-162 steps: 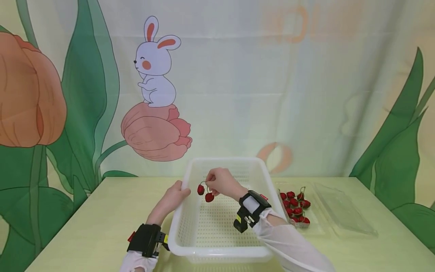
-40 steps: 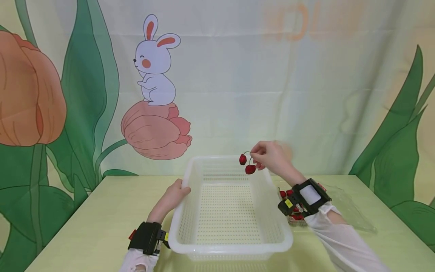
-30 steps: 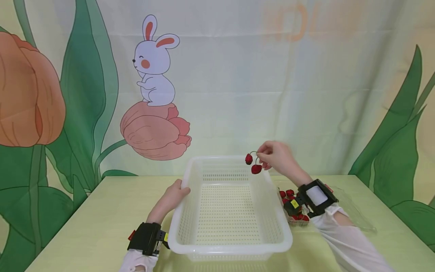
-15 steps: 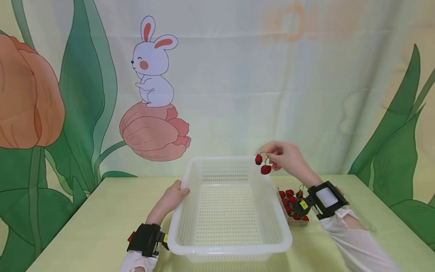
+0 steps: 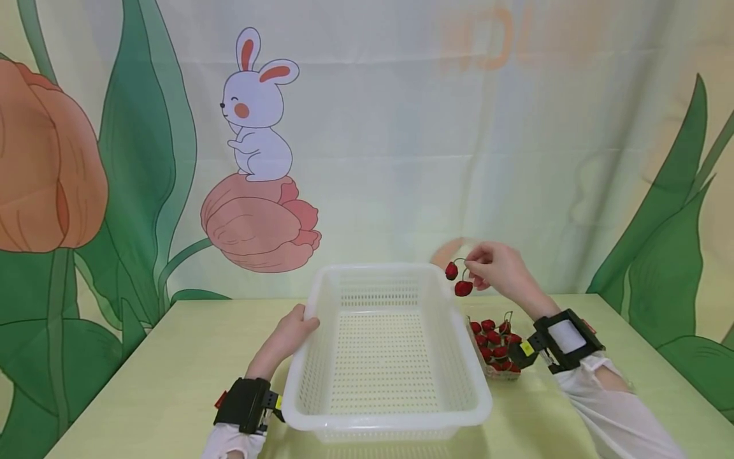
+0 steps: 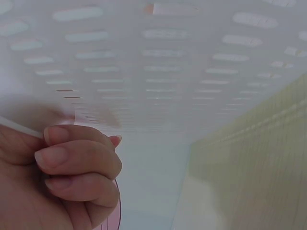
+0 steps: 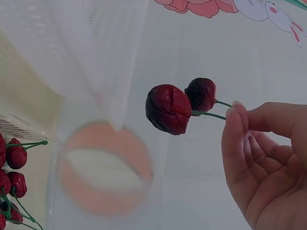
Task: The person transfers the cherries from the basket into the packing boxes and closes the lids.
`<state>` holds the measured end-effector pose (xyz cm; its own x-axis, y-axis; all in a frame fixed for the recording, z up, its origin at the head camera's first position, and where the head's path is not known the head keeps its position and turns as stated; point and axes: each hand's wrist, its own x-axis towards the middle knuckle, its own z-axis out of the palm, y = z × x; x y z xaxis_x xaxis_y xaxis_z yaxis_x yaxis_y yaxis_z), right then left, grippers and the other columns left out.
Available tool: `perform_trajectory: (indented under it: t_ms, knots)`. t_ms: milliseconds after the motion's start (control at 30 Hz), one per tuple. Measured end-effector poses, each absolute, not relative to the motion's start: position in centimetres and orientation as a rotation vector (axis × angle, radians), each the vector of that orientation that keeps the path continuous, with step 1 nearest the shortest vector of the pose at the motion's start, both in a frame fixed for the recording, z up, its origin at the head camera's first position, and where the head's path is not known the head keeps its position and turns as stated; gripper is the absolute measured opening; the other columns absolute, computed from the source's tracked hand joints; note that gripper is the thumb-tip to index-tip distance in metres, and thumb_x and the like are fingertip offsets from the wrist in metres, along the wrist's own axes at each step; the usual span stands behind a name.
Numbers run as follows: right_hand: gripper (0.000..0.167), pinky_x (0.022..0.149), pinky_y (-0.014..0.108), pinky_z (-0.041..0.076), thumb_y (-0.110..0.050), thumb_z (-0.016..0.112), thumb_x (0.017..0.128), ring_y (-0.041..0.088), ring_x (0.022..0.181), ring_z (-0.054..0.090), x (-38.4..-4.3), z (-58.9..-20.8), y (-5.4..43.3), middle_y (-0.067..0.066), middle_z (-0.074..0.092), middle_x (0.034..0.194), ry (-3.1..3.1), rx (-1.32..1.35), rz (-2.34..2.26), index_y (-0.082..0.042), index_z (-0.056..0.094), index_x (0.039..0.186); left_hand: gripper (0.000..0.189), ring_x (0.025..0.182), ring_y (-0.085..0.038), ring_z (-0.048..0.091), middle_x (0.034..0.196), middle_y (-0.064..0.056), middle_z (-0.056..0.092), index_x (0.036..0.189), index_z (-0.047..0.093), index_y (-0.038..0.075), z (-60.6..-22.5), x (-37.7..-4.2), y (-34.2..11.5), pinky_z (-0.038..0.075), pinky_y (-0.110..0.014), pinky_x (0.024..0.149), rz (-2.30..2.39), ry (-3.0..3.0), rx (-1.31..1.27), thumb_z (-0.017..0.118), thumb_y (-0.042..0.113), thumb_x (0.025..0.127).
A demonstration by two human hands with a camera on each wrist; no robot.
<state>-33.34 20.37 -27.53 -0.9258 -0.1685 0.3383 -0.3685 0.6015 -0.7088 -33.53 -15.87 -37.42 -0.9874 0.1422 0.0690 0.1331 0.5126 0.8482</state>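
My right hand (image 5: 504,271) pinches the green stems of a pair of dark red cherries (image 7: 168,109) between thumb and fingertips. The two cherries hang side by side at the far right corner of a white perforated plastic basket (image 5: 388,419). With its fingers curled over the left rim, my left hand (image 5: 291,331) grips the basket; in the left wrist view those fingers (image 6: 81,158) show beside the slotted wall. Nothing lies on the basket's bare slotted floor. Right of the basket, more red cherries (image 5: 493,338) fill a clear plastic box (image 5: 504,376), partly covered by the right wrist's camera.
The basket stands on a table with a pale yellow-green cover (image 5: 155,363). Behind the table hangs a curtain (image 5: 378,159) printed with a rabbit and tulips. My right forearm passes over the table beside the cherry box.
The right hand has moved the cherry pair from above the basket's middle, rightward past its far right corner. The left hand keeps its grip on the rim, and the basket stays in place.
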Motion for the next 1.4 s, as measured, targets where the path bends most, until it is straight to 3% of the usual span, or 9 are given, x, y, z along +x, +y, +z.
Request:
perform_trajectory:
  t_ms: [233,433,1400]
  knots:
    - [0.013,0.056,0.031,0.052,-0.006,0.055,0.088,0.023,0.059,0.056,-33.4,-28.1,21.8,0.018,0.057,0.075,-2.587,0.433,1.235,0.006,0.057,0.095,0.031,0.076,-0.029,0.059,0.094,-0.021,0.051,0.108,0.039,-0.01,-37.5,-33.7,-15.8,0.052,-0.039,0.061,1.512,2.741,0.256,0.043,0.012,0.088]
    - [0.016,0.054,0.032,0.052,-0.004,0.054,0.088,0.022,0.057,0.056,-33.2,-28.6,22.7,0.011,0.057,0.069,-2.604,0.409,1.233,0.01,0.056,0.095,0.031,0.076,-0.028,0.058,0.094,-0.021,0.051,0.108,0.039,-0.011,-37.4,-33.7,-15.7,0.051,-0.039,0.061,1.513,2.742,0.259,0.043,0.011,0.087]
    - [0.016,0.055,0.034,0.053,-0.004,0.053,0.087,0.019,0.055,0.057,-32.2,-30.9,27.7,0.012,0.058,0.068,-2.784,0.158,1.176,0.012,0.056,0.09,0.03,0.077,-0.029,0.058,0.094,-0.022,0.051,0.108,0.039,-0.01,-37.6,-33.7,-15.8,0.052,-0.039,0.062,1.528,2.74,0.25,0.043,0.011,0.088]
